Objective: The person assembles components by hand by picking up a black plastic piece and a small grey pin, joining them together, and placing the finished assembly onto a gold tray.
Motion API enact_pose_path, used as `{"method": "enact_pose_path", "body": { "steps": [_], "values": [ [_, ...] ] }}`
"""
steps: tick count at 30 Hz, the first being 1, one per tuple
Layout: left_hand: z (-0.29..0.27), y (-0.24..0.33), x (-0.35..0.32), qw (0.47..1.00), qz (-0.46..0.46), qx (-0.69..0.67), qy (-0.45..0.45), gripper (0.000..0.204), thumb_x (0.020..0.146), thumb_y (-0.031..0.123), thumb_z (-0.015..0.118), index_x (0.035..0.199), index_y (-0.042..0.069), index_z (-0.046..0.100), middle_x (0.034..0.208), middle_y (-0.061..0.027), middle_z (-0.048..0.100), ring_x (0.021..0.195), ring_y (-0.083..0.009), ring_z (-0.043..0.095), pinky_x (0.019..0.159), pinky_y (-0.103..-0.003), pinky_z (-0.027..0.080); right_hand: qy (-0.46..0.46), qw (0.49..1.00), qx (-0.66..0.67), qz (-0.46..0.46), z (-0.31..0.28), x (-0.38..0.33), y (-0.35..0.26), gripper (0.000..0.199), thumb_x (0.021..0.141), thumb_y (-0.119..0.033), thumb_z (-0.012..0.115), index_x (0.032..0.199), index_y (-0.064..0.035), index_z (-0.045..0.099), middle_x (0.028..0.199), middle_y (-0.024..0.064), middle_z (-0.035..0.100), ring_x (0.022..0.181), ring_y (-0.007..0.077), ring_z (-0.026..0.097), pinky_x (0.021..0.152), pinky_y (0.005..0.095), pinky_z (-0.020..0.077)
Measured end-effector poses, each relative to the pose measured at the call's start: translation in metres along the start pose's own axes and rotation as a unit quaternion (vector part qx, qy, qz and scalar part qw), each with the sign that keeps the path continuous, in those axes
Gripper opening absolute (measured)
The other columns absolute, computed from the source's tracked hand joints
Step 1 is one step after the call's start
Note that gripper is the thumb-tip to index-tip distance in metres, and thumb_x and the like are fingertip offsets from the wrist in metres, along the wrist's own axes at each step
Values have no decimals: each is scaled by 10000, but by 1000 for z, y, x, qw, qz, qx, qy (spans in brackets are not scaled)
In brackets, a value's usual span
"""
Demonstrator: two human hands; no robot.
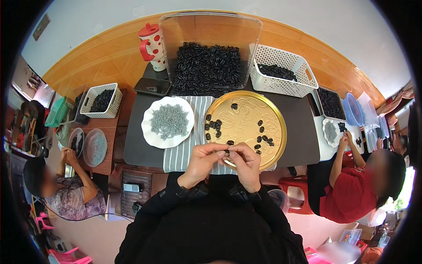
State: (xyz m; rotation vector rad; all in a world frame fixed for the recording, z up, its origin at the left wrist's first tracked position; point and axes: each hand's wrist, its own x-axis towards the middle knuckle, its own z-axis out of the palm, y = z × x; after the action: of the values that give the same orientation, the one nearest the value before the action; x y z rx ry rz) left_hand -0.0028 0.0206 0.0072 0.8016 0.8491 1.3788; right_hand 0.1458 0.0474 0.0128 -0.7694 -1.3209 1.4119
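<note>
My left hand [200, 165] and my right hand [249, 167] meet over the near edge of a round golden tray [283, 127]. Their fingertips pinch a small black oval piece [227, 152] between them; its finer detail is hidden by the fingers. Just beyond the fingertips lies another black oval piece [231, 142]. More such pieces sit on the tray in loose groups, one group at the left [213, 125] and one at the right [264, 138]. To the left, a white wavy-edged plate [147, 130] holds a heap of small grey pieces [171, 121], too small to make out.
A clear bin [257, 37] of black pieces stands at the back, beside a white basket [285, 88]. A spotted tumbler [154, 48] and a phone [152, 86] are at back left. Striped cloth [176, 156] lies under the tray. Co-workers sit left [74, 193] and right [351, 189].
</note>
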Motion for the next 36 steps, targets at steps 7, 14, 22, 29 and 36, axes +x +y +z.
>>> {"method": "enact_pose_path", "body": {
  "steps": [7, 14, 22, 29, 36],
  "values": [
    [-8, -2, -1, 998, 2, -65, -12, 141, 878, -7, 585, 999, -24, 656, 820, -71, 661, 709, -93, 587, 604, -214, 465, 1, 996, -63, -57, 5, -2, -2, 94, 863, 66, 548, 929, 34, 606, 895, 55, 549, 796, 103, 555, 711, 211, 440],
    [-6, 1, -6, 1000, 4, -25, 15, 174, 882, -5, 583, 1038, -22, 660, 841, -60, 658, 705, -85, 583, 616, -212, 470, -9, 978, -173, -119, 10, -1, -13, 111, 831, 85, 552, 924, 38, 591, 867, 80, 544, 762, 139, 553, 677, 224, 448],
    [-5, 1, -9, 999, 34, -19, 17, 176, 878, -15, 585, 1039, -20, 658, 848, -53, 647, 698, -80, 570, 624, -204, 466, 23, 947, -249, -200, 15, -3, -10, 180, 784, 114, 581, 938, 23, 569, 825, 118, 566, 697, 196, 581, 624, 269, 484],
    [-2, 2, -11, 999, 39, 4, 13, 173, 882, -23, 575, 1035, -28, 654, 886, -49, 631, 712, -77, 569, 622, -202, 467, 25, 950, -249, -185, 15, -4, -12, 165, 782, 112, 584, 923, 26, 572, 824, 119, 570, 702, 195, 589, 619, 275, 488],
    [0, 1, -13, 995, 78, 63, 12, 165, 875, -50, 566, 1012, -37, 657, 859, -55, 600, 693, -91, 569, 604, -202, 468, 8, 944, -261, -203, 13, -4, -10, 161, 769, 119, 584, 899, 23, 580, 781, 111, 569, 671, 190, 557, 603, 269, 451]
  ]
}}
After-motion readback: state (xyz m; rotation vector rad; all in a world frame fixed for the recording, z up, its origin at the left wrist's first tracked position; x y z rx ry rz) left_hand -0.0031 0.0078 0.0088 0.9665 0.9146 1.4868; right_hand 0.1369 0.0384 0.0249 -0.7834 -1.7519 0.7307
